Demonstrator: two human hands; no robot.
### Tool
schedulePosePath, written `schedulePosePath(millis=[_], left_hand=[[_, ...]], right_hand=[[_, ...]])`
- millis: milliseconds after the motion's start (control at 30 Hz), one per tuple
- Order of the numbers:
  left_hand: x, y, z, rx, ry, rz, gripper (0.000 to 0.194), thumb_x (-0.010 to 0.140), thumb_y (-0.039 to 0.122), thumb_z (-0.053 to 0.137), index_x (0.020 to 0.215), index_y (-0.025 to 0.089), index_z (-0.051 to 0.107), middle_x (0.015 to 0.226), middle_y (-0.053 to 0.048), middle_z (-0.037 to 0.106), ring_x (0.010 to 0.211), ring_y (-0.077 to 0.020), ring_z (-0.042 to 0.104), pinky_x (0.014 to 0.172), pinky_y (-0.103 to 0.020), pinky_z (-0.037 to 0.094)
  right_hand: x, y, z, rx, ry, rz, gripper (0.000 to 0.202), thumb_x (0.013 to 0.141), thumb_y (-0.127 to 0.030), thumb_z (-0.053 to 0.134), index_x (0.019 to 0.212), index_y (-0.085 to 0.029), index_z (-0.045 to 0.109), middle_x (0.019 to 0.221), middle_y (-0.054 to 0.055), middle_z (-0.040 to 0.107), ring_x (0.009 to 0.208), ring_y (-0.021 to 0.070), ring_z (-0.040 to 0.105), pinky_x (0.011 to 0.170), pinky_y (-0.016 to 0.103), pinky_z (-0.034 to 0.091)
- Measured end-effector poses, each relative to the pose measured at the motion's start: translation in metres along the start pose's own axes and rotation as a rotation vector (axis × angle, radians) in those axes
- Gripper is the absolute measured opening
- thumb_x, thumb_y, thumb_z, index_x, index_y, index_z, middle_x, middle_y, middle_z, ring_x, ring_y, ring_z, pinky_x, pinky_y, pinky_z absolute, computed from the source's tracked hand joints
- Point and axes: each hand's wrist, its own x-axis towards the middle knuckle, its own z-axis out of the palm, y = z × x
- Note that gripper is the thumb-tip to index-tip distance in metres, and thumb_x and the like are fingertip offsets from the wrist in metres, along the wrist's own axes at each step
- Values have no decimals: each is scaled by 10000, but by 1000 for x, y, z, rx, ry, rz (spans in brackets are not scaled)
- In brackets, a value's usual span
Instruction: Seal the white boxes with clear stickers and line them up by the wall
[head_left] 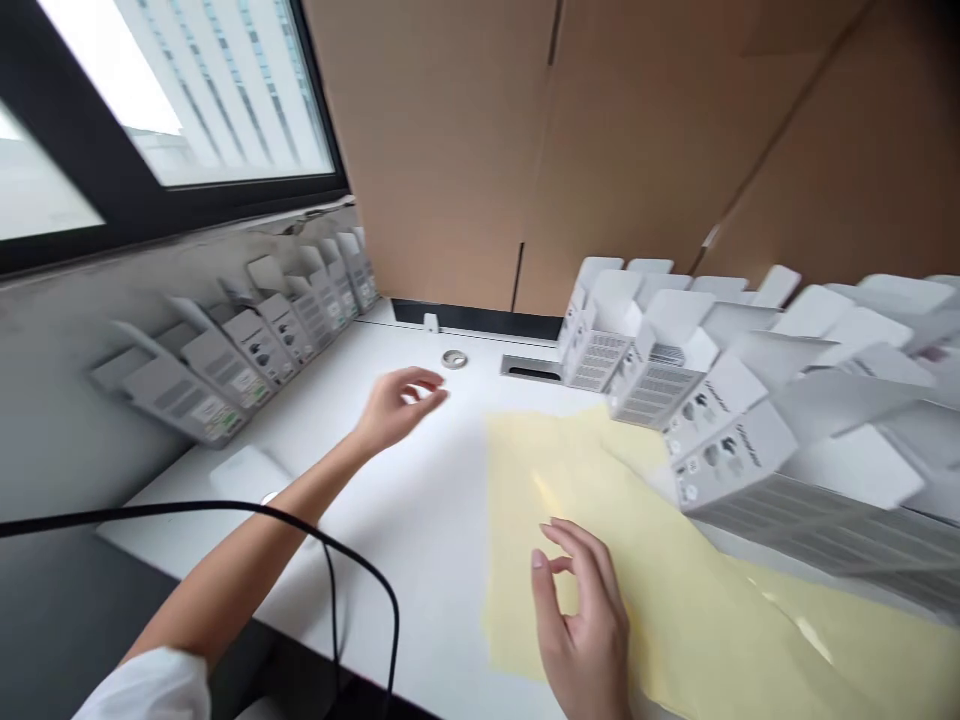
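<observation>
Nearest the camera, a black cable (187, 507) curved across the lower left, passing in front of the person's left forearm. Yellow sheeting (697, 590), thin and slightly shiny, lay spread over the right half of a white table (420, 540). Over its left part was the right hand (589, 620), thumb and fingers loosely curled with a gap between them, holding nothing visible; whether it touched the sheeting could not be told. Farther forward, the left hand (394, 408), somewhat blurred, was half open and had hold of nothing visible, near a round metal fitting (454, 358) in the tabletop.

Beyond the sheeting, along the right, white printed boxes (735, 450) stood crowded together, their flaps open. Another row of open boxes (247, 355) lined the wall at the left. Large brown cardboard (442, 150) rose behind the table, beside a dark-framed window (240, 90) at upper left.
</observation>
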Motion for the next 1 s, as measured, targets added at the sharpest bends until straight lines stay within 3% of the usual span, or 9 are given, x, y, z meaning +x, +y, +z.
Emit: schedulePosePath(millis=[100, 200, 267, 367, 467, 600, 733, 867, 1000], left_hand=[[-56, -35, -94, 382, 570, -4, 154, 802, 346, 685, 798, 192, 699, 818, -37, 669, 718, -170, 618, 574, -282, 448], [-99, -74, -172, 562, 952, -159, 285, 700, 270, 760, 914, 140, 627, 1069, -73, 587, 562, -82, 469, 576, -300, 443], [-116, -94, -210, 579, 1017, -305, 591, 617, 275, 827, 1116, 137, 542, 1254, -99, 493, 552, -53, 456, 571, -295, 457], [-124, -113, -246, 580, 805, -407, 628, 593, 289, 852, 1118, 167, 530, 1258, -59, 466, 556, -41, 483, 593, -288, 484], [-124, -119, -260, 648, 657, -355, 364, 615, 248, 814, 885, 177, 580, 1063, 3, 527, 592, -57, 486, 626, -269, 478], [-126, -119, -260, 693, 675, -299, 258, 641, 269, 770, 727, 191, 540, 784, 43, 492, 631, -91, 464, 672, -254, 453], [-132, -108, -259, 722, 663, -252, 248, 649, 309, 758, 683, 195, 541, 736, 47, 494, 632, -98, 476, 699, -249, 457], [-131, -69, -263, 843, 703, -165, 271, 578, 322, 794, 658, 202, 565, 726, 38, 523, 663, -125, 495, 790, -310, 492], [-124, -9, -257, 889, 746, 113, 373, 545, 508, 796, 611, 220, 569, 677, 10, 552, 882, -223, 554, 1034, -474, 394]], right_hand=[[-1, -1, -2, 6, -4, 7, 208, 937, -345, 559, 1065, -209, 649, 1080, 126, 668, 715, 194, 644, 590, 345, 592], [0, -4, -3, -10, -9, -11, 218, 930, -372, 563, 1028, -206, 664, 1072, 122, 675, 706, 198, 656, 582, 353, 589], [0, -6, -3, -13, -9, -12, 230, 929, -384, 558, 1016, -202, 669, 1069, 129, 676, 714, 206, 663, 547, 343, 577], [0, -9, -2, -7, -1, -10, 239, 921, -392, 559, 997, -197, 674, 1064, 140, 676, 748, 219, 667, 496, 322, 554], [0, -10, -1, -13, 12, 5, 238, 915, -392, 558, 980, -198, 678, 1070, 145, 675, 792, 232, 664, 486, 318, 545], [1, -8, 0, -9, 12, 32, 234, 906, -393, 560, 975, -206, 682, 1066, 140, 675, 803, 235, 660, 483, 318, 544], [0, -7, 0, -1, 2, 52, 231, 899, -391, 566, 967, -205, 685, 1076, 132, 673, 804, 226, 658, 502, 319, 553], [1, -5, 0, 10, -5, 46, 226, 903, -375, 559, 964, -197, 683, 1080, 126, 668, 797, 215, 654, 526, 321, 564], [3, -3, 2, 37, 0, 23, 205, 911, -343, 557, 979, -187, 672, 1081, 122, 659, 792, 203, 649, 583, 335, 583]])
